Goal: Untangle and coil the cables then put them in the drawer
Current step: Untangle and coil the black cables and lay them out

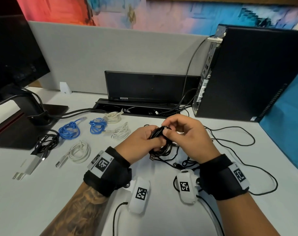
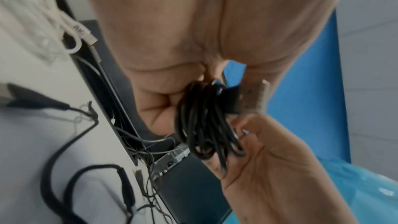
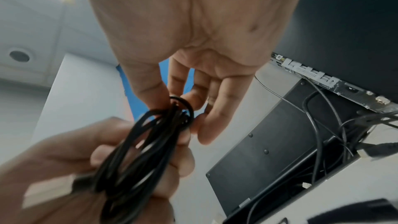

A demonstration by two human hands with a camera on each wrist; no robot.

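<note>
Black cable coil (image 1: 160, 142) gripped in left hand (image 1: 141, 140); right hand (image 1: 184, 132) pinches its top loop.
Light, floppy, springy: hold across the bundled strands or loops likely slip apart.

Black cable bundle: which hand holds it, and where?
Both. The left hand grips the coiled black cable bundle around its middle; the right hand pinches the loops at the top end with thumb and fingers.

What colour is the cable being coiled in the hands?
Black; the coiled cable shows best in the head view.
</note>
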